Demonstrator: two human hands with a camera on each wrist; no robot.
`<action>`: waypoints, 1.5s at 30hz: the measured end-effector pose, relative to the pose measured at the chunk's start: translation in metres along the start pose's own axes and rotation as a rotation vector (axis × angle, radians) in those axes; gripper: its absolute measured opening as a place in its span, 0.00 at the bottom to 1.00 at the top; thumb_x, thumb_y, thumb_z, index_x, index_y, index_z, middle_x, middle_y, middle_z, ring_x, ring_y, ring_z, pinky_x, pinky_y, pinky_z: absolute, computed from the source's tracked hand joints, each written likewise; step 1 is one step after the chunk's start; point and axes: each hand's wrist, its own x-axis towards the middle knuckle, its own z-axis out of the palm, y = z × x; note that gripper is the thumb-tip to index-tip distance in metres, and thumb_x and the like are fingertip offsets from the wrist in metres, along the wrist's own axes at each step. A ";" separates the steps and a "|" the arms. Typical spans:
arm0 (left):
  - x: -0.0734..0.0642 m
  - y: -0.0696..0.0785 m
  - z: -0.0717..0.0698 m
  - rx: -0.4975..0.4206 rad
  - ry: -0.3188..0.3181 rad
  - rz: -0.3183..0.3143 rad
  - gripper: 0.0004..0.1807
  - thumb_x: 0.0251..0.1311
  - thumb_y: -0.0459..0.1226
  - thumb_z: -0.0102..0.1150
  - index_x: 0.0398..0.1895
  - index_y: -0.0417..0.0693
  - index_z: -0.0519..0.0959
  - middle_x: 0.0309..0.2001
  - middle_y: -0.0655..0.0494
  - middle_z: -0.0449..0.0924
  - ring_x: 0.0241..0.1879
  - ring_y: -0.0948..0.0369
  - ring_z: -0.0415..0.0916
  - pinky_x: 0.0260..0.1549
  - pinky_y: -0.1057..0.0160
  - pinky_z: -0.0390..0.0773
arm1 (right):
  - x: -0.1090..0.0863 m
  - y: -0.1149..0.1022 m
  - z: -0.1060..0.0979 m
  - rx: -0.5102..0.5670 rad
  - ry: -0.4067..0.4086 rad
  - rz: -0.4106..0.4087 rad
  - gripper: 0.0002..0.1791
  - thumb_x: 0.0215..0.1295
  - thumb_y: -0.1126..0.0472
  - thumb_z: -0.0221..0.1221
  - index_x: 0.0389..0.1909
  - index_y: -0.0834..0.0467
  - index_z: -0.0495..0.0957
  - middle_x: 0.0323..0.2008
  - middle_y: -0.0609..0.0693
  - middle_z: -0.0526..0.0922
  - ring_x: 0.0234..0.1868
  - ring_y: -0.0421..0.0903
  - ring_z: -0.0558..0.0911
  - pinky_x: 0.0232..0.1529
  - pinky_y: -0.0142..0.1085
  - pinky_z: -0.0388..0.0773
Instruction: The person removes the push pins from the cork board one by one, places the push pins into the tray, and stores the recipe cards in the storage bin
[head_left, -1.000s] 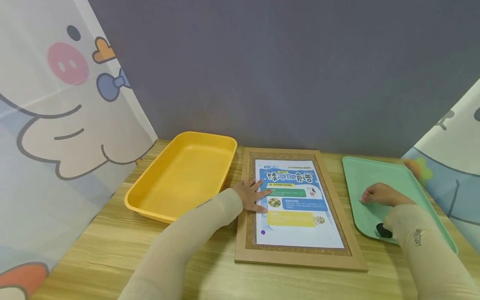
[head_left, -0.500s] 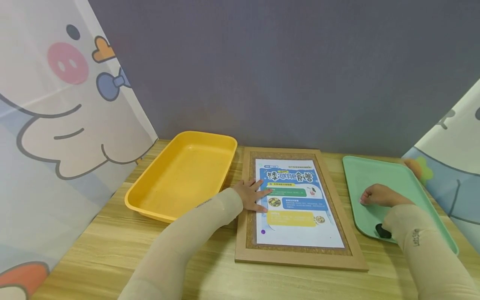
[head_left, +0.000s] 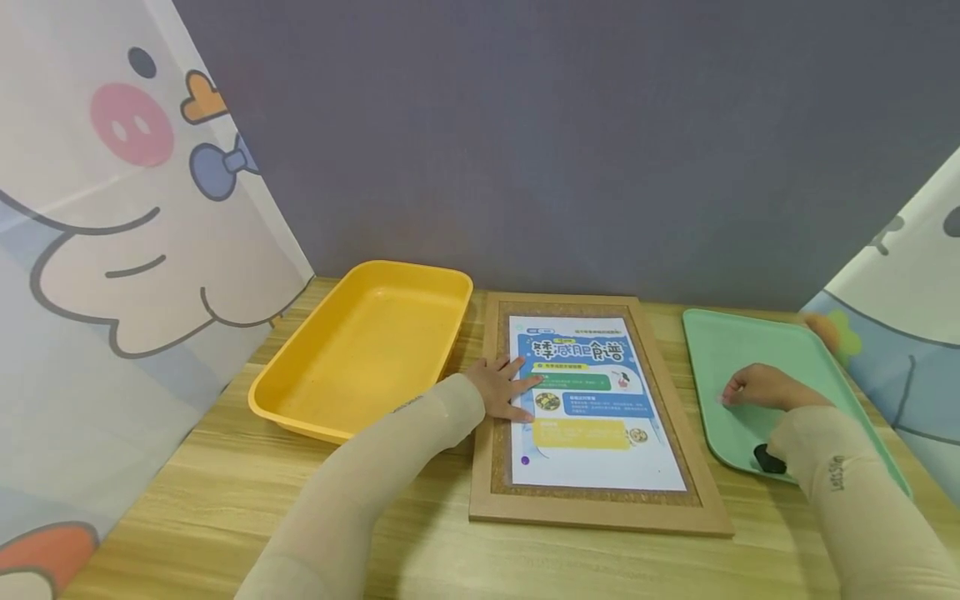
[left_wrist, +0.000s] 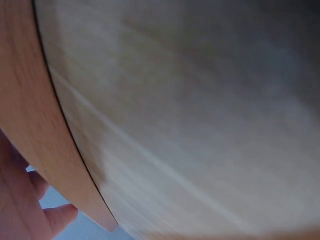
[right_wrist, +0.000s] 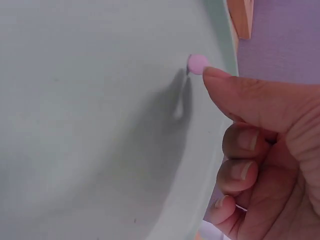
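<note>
My left hand (head_left: 497, 389) rests with spread fingers on the left edge of a wood-framed cork board (head_left: 600, 527), its fingertips on a printed sheet (head_left: 592, 471). A purple thumbtack (head_left: 525, 460) shows at the sheet's lower left corner. Over the green tray (head_left: 798, 350), my right hand (head_left: 761, 388) has its thumb at a pink thumbtack (right_wrist: 197, 64), which it seems to pinch; the index finger is hidden behind the thumb. The other fingers curl inward. In the left wrist view, the wooden frame (left_wrist: 40, 110) crosses in front of part of the left hand.
A deep yellow tray (head_left: 375, 350) stands left of the board. A black item (head_left: 768, 459) is on the right sleeve's cuff, over the green tray. A grey panel (head_left: 525, 150) closes off the back, and printed cloths (head_left: 142, 275) hang at both sides.
The right hand stays over the green tray with only slight finger movement at the pink thumbtack. The left hand has not moved on the board. The head view shifts very slightly.
</note>
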 end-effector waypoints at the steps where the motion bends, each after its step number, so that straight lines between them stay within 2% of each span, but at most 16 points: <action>1: 0.000 0.000 0.000 0.003 -0.001 -0.002 0.42 0.61 0.71 0.30 0.76 0.72 0.37 0.77 0.55 0.32 0.75 0.53 0.36 0.68 0.47 0.49 | -0.001 -0.001 -0.001 0.000 0.006 0.000 0.07 0.57 0.64 0.64 0.25 0.65 0.81 0.27 0.50 0.82 0.28 0.40 0.72 0.32 0.37 0.70; 8: 0.001 -0.001 0.000 0.010 0.000 -0.010 0.42 0.61 0.71 0.30 0.76 0.73 0.37 0.77 0.55 0.32 0.74 0.53 0.37 0.68 0.49 0.49 | -0.003 -0.014 -0.005 0.013 0.048 -0.021 0.07 0.58 0.63 0.64 0.27 0.63 0.81 0.28 0.48 0.82 0.29 0.39 0.73 0.32 0.37 0.71; 17: 0.000 0.000 0.000 0.010 0.008 -0.001 0.42 0.61 0.70 0.31 0.76 0.72 0.38 0.77 0.55 0.33 0.74 0.53 0.37 0.68 0.48 0.50 | -0.001 -0.040 -0.001 0.077 0.065 -0.041 0.05 0.58 0.64 0.64 0.29 0.63 0.81 0.28 0.48 0.82 0.31 0.41 0.74 0.32 0.39 0.71; 22: 0.001 0.000 0.001 0.010 0.007 -0.001 0.42 0.61 0.71 0.31 0.76 0.72 0.38 0.77 0.55 0.33 0.74 0.53 0.37 0.68 0.47 0.50 | 0.002 -0.059 0.005 0.152 0.062 -0.062 0.07 0.60 0.64 0.62 0.33 0.66 0.81 0.26 0.47 0.80 0.25 0.38 0.68 0.28 0.35 0.68; 27: 0.001 0.000 0.001 0.006 0.005 -0.005 0.42 0.61 0.71 0.31 0.76 0.72 0.38 0.77 0.55 0.33 0.74 0.53 0.37 0.68 0.47 0.50 | 0.005 -0.077 0.010 0.201 0.052 -0.084 0.12 0.62 0.63 0.61 0.39 0.70 0.81 0.32 0.55 0.83 0.23 0.38 0.66 0.27 0.34 0.67; 29: 0.002 -0.001 0.001 0.009 0.005 -0.007 0.42 0.61 0.71 0.31 0.76 0.73 0.38 0.77 0.55 0.33 0.74 0.53 0.37 0.68 0.48 0.50 | 0.006 -0.084 0.012 0.217 0.049 -0.089 0.13 0.62 0.65 0.61 0.40 0.72 0.81 0.31 0.55 0.83 0.22 0.38 0.65 0.26 0.34 0.67; 32: 0.002 -0.001 0.002 0.004 0.008 -0.004 0.42 0.61 0.71 0.31 0.76 0.72 0.38 0.77 0.55 0.33 0.75 0.53 0.37 0.68 0.48 0.50 | 0.007 -0.094 0.016 0.252 0.048 -0.087 0.13 0.61 0.66 0.61 0.41 0.73 0.80 0.21 0.48 0.78 0.20 0.38 0.63 0.24 0.32 0.65; 34: 0.002 -0.001 0.002 -0.002 0.008 0.004 0.42 0.61 0.71 0.31 0.76 0.72 0.38 0.77 0.55 0.32 0.75 0.53 0.36 0.68 0.47 0.50 | 0.008 -0.101 0.019 0.266 0.042 -0.090 0.13 0.61 0.67 0.61 0.41 0.73 0.81 0.15 0.44 0.69 0.17 0.37 0.60 0.21 0.32 0.61; 37: 0.001 -0.002 0.001 -0.009 0.003 0.008 0.42 0.62 0.70 0.31 0.76 0.71 0.38 0.77 0.55 0.32 0.75 0.52 0.36 0.68 0.46 0.50 | 0.012 -0.113 0.025 0.267 0.022 -0.111 0.12 0.61 0.67 0.61 0.42 0.70 0.82 0.13 0.41 0.59 0.16 0.36 0.57 0.20 0.31 0.58; 45: 0.001 -0.002 0.001 -0.020 0.008 0.009 0.42 0.61 0.70 0.32 0.77 0.71 0.40 0.77 0.54 0.33 0.75 0.52 0.36 0.67 0.45 0.50 | 0.023 -0.148 0.035 0.270 -0.040 -0.188 0.09 0.61 0.67 0.62 0.41 0.67 0.83 0.14 0.42 0.62 0.16 0.37 0.56 0.20 0.31 0.59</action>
